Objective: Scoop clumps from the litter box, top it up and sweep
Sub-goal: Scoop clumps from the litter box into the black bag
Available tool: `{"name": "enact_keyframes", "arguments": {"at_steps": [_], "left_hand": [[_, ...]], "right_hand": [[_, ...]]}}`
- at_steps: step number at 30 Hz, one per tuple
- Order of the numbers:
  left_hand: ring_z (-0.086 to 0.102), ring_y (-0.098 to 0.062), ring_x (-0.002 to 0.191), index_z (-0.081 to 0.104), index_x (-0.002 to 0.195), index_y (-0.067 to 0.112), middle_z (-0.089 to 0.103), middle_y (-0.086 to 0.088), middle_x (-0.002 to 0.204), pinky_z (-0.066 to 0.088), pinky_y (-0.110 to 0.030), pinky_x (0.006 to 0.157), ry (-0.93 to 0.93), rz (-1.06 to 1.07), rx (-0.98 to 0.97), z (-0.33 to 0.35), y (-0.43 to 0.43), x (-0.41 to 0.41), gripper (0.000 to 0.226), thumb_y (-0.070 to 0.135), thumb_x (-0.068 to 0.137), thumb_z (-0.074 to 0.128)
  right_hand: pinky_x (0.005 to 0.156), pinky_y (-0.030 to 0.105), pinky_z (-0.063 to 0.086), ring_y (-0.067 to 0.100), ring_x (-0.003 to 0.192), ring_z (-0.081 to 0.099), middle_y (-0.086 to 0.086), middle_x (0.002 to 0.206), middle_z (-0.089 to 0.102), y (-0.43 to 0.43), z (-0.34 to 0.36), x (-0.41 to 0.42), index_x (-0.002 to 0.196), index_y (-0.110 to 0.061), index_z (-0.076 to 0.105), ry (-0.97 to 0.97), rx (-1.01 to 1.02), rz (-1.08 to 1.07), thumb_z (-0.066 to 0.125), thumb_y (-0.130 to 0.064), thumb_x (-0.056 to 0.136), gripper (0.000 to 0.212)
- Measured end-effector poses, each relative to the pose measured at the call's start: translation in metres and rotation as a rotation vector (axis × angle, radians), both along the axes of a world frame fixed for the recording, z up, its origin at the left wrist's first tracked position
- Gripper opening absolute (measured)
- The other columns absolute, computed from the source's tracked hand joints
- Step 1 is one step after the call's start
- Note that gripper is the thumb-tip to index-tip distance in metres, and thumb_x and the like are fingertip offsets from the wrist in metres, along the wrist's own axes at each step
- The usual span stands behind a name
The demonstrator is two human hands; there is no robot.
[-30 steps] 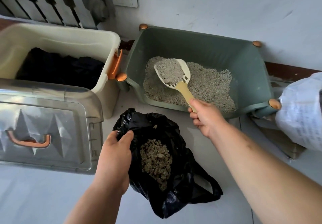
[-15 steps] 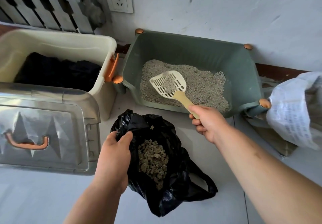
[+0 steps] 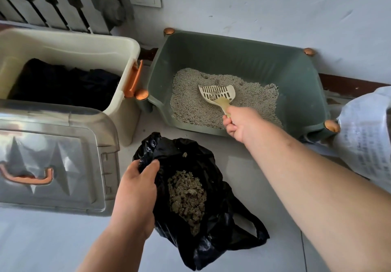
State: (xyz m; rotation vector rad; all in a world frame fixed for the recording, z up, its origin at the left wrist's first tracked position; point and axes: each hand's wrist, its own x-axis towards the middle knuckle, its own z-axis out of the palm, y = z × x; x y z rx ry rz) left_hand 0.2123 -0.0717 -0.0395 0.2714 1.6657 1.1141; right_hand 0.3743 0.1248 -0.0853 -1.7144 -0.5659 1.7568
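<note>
A green litter box (image 3: 300,81) with copper corner knobs stands against the wall, holding grey litter (image 3: 188,102). My right hand (image 3: 243,123) grips the handle of a cream slotted scoop (image 3: 218,94), whose head lies low on the litter, nearly empty with a few bits in it. On the floor in front lies a black plastic bag (image 3: 222,218) with a pile of brownish clumps (image 3: 186,199) inside. My left hand (image 3: 137,189) holds the bag's left rim, keeping its mouth open.
A cream storage bin (image 3: 69,45) with dark cloth inside stands left of the litter box; its clear lid (image 3: 53,159) with an orange handle leans in front. A white printed sack (image 3: 366,136) sits at the right. A radiator and wall socket are behind.
The scoop, full of litter a second ago, has sifted empty and dropped back down onto the litter. My left hand stays on the bag.
</note>
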Motion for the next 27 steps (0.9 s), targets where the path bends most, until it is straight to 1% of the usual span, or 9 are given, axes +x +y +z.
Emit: {"name": "enact_keyframes", "arguments": {"at_steps": [3,5,8,10,13,16,21,25,27], "left_hand": [[0.074,-0.034,0.094,0.068,0.098,0.015,0.076,-0.016,0.096,0.057,-0.056,0.090,-0.004,0.006,-0.002,-0.003,0.002,-0.004,0.015,0.020,0.101,0.055],[0.072,-0.039,0.099,0.069,0.097,0.015,0.074,-0.021,0.101,0.053,-0.060,0.094,-0.006,0.016,-0.004,-0.006,0.003,-0.006,0.015,0.020,0.101,0.055],[0.072,-0.038,0.099,0.070,0.097,0.018,0.075,-0.019,0.100,0.050,-0.063,0.096,-0.003,0.018,-0.010,-0.010,0.003,-0.010,0.016,0.022,0.100,0.055],[0.072,-0.038,0.099,0.070,0.102,0.017,0.075,-0.017,0.100,0.054,-0.060,0.093,-0.002,0.018,-0.007,-0.012,0.003,-0.013,0.015,0.022,0.100,0.055],[0.075,-0.028,0.093,0.069,0.106,0.016,0.078,-0.009,0.096,0.058,-0.051,0.088,-0.010,0.020,0.000,-0.018,0.003,-0.017,0.015,0.020,0.101,0.055],[0.076,-0.024,0.091,0.068,0.109,0.015,0.079,-0.006,0.096,0.058,-0.045,0.085,-0.021,0.016,0.003,-0.020,0.003,-0.020,0.016,0.019,0.101,0.055],[0.075,-0.022,0.096,0.064,0.122,0.017,0.078,-0.002,0.102,0.057,-0.045,0.090,0.002,0.040,-0.008,-0.021,0.004,-0.025,0.024,0.022,0.100,0.057],[0.075,-0.025,0.092,0.065,0.117,0.015,0.078,-0.006,0.098,0.058,-0.048,0.090,-0.007,0.042,-0.012,-0.019,0.003,-0.025,0.020,0.020,0.100,0.056],[0.075,-0.024,0.093,0.063,0.123,0.015,0.078,-0.006,0.100,0.058,-0.047,0.090,0.003,0.045,-0.013,-0.019,0.002,-0.025,0.024,0.020,0.100,0.056]], "right_hand": [[0.026,0.014,0.015,0.006,0.043,0.035,0.000,0.068,0.045,0.009,-0.011,-0.022,0.083,-0.011,0.044,-0.054,-0.006,0.004,0.051,-0.029,0.097,0.024],[0.026,0.014,0.017,0.008,0.046,0.037,0.002,0.067,0.048,0.007,-0.021,-0.033,0.082,-0.009,0.047,-0.074,0.013,-0.013,0.051,-0.027,0.097,0.024],[0.027,0.015,0.020,0.009,0.048,0.041,0.004,0.068,0.053,0.001,-0.031,-0.043,0.080,-0.009,0.053,-0.086,0.096,-0.024,0.052,-0.022,0.098,0.022],[0.029,0.015,0.022,0.009,0.048,0.041,0.004,0.067,0.053,-0.001,-0.033,-0.048,0.079,-0.009,0.054,-0.048,0.109,-0.038,0.053,-0.024,0.098,0.024],[0.029,0.014,0.022,0.008,0.049,0.038,0.003,0.068,0.052,-0.002,-0.032,-0.057,0.080,-0.008,0.052,0.051,0.063,-0.058,0.052,-0.025,0.098,0.025],[0.028,0.013,0.022,0.006,0.050,0.040,0.003,0.072,0.051,-0.004,-0.030,-0.063,0.085,-0.008,0.052,0.166,0.027,-0.091,0.050,-0.023,0.099,0.021],[0.027,0.014,0.023,0.006,0.051,0.041,0.002,0.072,0.053,-0.009,-0.028,-0.061,0.087,-0.010,0.054,0.169,0.024,-0.061,0.052,-0.025,0.098,0.019],[0.029,0.013,0.024,0.005,0.052,0.043,0.001,0.077,0.054,-0.017,-0.025,-0.046,0.093,-0.015,0.057,0.165,0.069,-0.042,0.055,-0.025,0.097,0.011],[0.030,0.013,0.023,0.005,0.052,0.042,0.001,0.077,0.053,-0.024,-0.024,-0.036,0.097,-0.019,0.059,0.185,0.079,-0.042,0.054,-0.025,0.097,0.007]]}}
